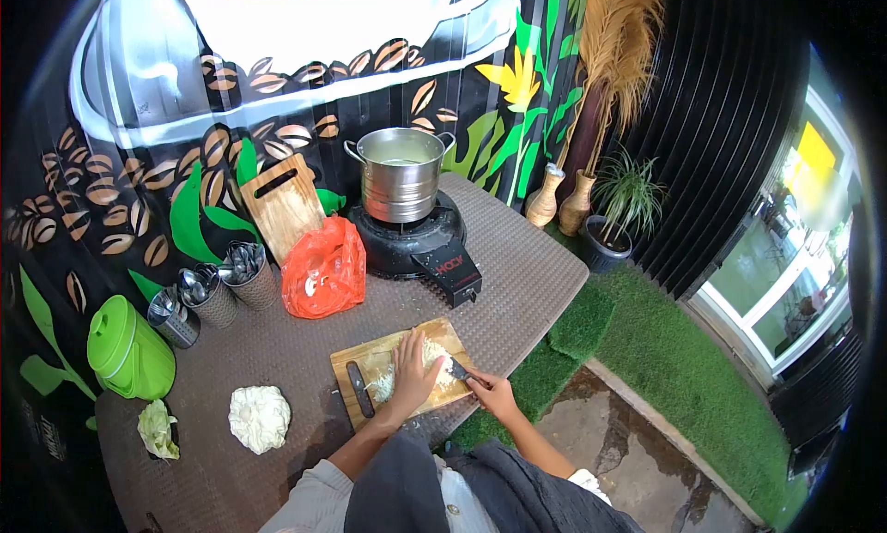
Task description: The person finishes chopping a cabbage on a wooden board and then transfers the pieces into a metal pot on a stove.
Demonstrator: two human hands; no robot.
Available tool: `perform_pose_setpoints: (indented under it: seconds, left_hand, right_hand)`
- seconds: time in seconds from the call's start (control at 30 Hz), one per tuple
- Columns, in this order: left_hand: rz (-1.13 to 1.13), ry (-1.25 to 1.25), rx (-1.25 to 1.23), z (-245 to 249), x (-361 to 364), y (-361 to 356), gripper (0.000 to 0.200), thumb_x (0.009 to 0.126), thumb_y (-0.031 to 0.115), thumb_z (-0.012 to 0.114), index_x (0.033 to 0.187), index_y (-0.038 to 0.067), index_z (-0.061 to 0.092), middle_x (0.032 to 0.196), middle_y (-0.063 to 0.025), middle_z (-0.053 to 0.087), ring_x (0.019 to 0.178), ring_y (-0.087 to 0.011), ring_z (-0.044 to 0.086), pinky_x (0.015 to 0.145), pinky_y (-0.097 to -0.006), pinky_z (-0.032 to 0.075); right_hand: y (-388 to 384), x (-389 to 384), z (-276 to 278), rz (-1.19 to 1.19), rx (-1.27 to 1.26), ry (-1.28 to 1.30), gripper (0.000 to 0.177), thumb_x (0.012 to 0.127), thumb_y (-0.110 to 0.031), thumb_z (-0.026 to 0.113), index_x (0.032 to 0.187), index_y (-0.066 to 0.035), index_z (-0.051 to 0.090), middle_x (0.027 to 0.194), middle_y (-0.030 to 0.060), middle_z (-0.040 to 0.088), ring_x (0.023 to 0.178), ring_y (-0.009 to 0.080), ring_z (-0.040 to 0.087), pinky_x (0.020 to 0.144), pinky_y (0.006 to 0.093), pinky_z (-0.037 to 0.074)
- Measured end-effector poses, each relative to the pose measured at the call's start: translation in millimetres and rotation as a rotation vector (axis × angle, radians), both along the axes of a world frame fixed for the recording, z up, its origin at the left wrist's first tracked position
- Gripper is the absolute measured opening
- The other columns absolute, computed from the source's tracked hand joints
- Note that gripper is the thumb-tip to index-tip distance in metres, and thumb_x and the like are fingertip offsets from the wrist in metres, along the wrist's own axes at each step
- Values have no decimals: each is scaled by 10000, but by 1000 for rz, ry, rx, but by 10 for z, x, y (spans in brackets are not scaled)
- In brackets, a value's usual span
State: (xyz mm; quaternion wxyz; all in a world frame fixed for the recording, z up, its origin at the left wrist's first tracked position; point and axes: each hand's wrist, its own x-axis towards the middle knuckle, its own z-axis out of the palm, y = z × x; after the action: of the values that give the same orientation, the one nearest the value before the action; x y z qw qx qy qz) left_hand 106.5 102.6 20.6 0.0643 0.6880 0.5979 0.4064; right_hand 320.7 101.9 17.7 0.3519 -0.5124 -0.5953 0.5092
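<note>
One left hand: flat, fingers extended
Right hand: gripping knife
Shredded cabbage: on cutting board, lower centre of frame
Risk: knife slipping could nick the left hand

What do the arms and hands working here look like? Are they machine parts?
No, they're human: the left hand and right hand are both ungloved, with no cables. A pale grey sleeve stops short of the left wrist; white cloth edges the right arm's clothing. A dark grey garment shows between them. Small details like rings can't be made out.
</note>
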Motion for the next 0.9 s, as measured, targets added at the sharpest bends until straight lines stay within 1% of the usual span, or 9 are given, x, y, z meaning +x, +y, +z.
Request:
perform_pose_setpoints:
  seconds: [0.1,0.17,0.3,0.37,0.5,0.57,0.6,0.77,0.9]
  left_hand:
    - [21,-243,65,-78,-54,107,601,977,295,599,1438,-39,407,1482,-258,410,1393,-429,352,1163,-511,244]
    - [21,-536,16,-134,-86,167,454,1010,204,537,1367,-70,483,1392,-256,507,1327,-390,451,1127,-432,326]
    - [54,-699,-19,-113,-104,169,401,1042,199,473,1319,-84,535,1325,-232,577,1289,-333,514,1108,-384,363]
    - [57,-884,-52,-66,-99,154,418,1065,235,424,1300,-80,565,1306,-205,606,1283,-278,530,1101,-355,373]
    - [54,-1012,-104,-63,-105,155,446,1077,266,389,1337,-59,549,1348,-188,583,1300,-274,515,1114,-353,362]
    - [19,-1323,-141,-116,-112,201,518,1069,348,396,1405,-36,486,1414,-194,526,1330,-292,486,1139,-356,325]
    - [19,-1324,-140,-120,-108,220,518,1069,348,396,1405,-36,486,1414,-194,526,1330,-292,486,1139,-356,325]
    - [-11,-1826,-363,-132,-61,372,784,1008,599,367,1521,11,288,1498,-193,432,1379,-295,424,1171,-415,276]
    - [133,-2025,-408,268,64,529,786,1002,619,357,1521,33,275,1489,-193,440,1369,-311,433,1170,-428,291]
  right_hand:
    - [13,10,0,3,-12,12,347,930,-187,693,1273,-141,684,618,-73,530,515,20,415,471,224,352]
    - [22,17,-8,13,-3,-2,344,933,-183,688,1275,-146,684,613,-70,532,511,20,417,468,224,354]
    - [-7,12,88,25,-32,6,344,938,-180,683,1278,-129,679,644,-68,561,528,18,430,480,220,366]
    - [-28,-3,149,36,-22,64,345,942,-177,680,1279,-106,674,683,-68,584,563,12,448,504,216,381]
    - [-22,-7,195,48,-19,27,346,945,-173,678,1280,-89,670,727,-68,610,607,8,467,535,208,398]
    - [-31,-30,294,48,-27,34,334,945,-168,677,1267,-79,677,745,-70,617,627,7,467,550,203,403]
    - [-20,-31,325,49,-26,32,334,945,-168,677,1267,-79,677,745,-70,617,627,7,467,550,203,403]
    - [80,-96,575,76,97,29,337,933,-150,691,1258,-64,677,777,-66,629,656,9,465,568,201,408]
    - [246,-140,736,95,23,18,350,926,-143,699,1266,-63,671,797,-60,646,683,13,484,593,203,427]
